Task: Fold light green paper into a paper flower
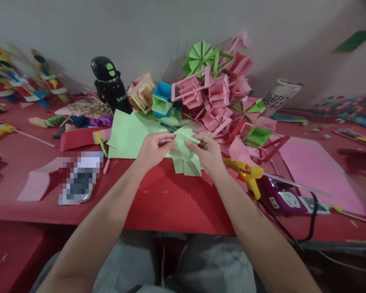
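Note:
Between my two hands is a small piece of light green paper [183,147], with a fold along its right side. My left hand [155,149] pinches its left edge between thumb and fingers. On the other side, my right hand [206,151] grips the folded edge, thumb in front. Below the held piece lie more light green paper strips [187,167] on the red table. A larger light green sheet [126,136] rests just left of and behind my left hand.
A yellow glue gun [247,173] and a purple power strip [285,199] with cables lie right of my forearm. Behind stand a black bottle [111,85] and piled pink folded-paper shapes [218,91]. A phone [82,179] lies at left, a pink sheet [320,171] at right.

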Demonstrator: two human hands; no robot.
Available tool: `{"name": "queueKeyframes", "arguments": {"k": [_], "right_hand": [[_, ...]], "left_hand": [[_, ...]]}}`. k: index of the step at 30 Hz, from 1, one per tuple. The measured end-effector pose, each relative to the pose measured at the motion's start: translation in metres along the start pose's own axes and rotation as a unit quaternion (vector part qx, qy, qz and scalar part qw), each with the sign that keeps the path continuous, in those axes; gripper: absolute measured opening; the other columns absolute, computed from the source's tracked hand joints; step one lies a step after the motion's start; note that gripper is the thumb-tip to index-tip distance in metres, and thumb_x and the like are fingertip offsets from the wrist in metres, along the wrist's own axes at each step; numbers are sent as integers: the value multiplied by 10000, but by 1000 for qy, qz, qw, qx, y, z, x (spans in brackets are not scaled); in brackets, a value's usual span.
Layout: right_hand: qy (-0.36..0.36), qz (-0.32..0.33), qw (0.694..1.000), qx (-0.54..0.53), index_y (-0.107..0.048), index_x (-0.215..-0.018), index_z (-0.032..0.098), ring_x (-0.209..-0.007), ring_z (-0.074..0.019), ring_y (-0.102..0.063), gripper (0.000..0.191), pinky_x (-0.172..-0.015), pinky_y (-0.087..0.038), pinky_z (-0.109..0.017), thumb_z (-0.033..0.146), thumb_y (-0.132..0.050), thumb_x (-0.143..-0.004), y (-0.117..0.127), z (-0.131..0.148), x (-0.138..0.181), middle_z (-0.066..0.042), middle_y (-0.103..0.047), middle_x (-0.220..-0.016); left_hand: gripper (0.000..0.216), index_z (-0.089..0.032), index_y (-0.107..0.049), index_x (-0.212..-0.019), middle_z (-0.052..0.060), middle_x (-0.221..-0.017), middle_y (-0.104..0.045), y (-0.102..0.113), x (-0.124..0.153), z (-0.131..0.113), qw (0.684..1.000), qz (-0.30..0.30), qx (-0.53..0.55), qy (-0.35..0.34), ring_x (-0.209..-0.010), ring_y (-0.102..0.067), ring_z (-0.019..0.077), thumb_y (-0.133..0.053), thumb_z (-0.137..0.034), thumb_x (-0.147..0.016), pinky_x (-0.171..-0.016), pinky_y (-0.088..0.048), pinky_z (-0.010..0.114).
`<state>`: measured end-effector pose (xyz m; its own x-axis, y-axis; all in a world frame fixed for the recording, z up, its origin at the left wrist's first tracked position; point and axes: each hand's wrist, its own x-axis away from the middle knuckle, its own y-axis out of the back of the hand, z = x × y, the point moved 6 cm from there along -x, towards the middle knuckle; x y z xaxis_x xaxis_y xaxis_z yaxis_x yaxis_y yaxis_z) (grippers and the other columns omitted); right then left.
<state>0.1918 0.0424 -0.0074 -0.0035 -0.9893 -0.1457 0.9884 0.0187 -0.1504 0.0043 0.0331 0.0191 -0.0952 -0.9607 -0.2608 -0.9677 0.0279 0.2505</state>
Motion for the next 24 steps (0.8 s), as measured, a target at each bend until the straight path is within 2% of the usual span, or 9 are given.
{"name": "queueKeyframes", "arguments": {"k": [8, 16, 20, 24], "right_hand": [[4, -13, 1000, 21, -658, -847, 212, -627, -122, -576, 447, -577, -468, -273, 487, -904, -594, 1, 0, -1, 10, -667, -735], [22, -4, 999, 40, -653, -872, 224, -633, -128, -557, 411, -580, -452, -279, 487, -876, -648, 3, -3, -3, 14, -638, -739], [31, 36, 997, 68, -686, -864, 220, -689, -132, -565, 370, -633, -461, -282, 493, -852, -679, -2, 1, -2, 0, -656, -803], [36, 78, 992, 97, -715, -820, 218, -669, -123, -523, 326, -611, -418, -271, 521, -801, -737, -7, 4, 1, 4, -636, -745]], "left_hand": [[280, -160, -759, -1055, 95, -1021, -796, 0, 0, -2, 1000, 3, -9, -9, -975, -753, 257, -742, -333, -836, -874, -624, 375], [276, -172, -757, -1041, 92, -1011, -795, -1, 0, 0, 1000, 1, 0, -10, -962, -748, 254, -730, -349, -832, -847, -619, 373], [244, -168, -747, -1010, 88, -982, -790, -4, 0, -1, 1000, 8, -9, -26, -925, -743, 236, -704, -338, -841, -819, -612, 350], [184, -167, -733, -970, 82, -957, -784, -13, 4, -7, 997, 52, -27, -40, -890, -739, 216, -661, -294, -858, -824, -600, 340]]}}
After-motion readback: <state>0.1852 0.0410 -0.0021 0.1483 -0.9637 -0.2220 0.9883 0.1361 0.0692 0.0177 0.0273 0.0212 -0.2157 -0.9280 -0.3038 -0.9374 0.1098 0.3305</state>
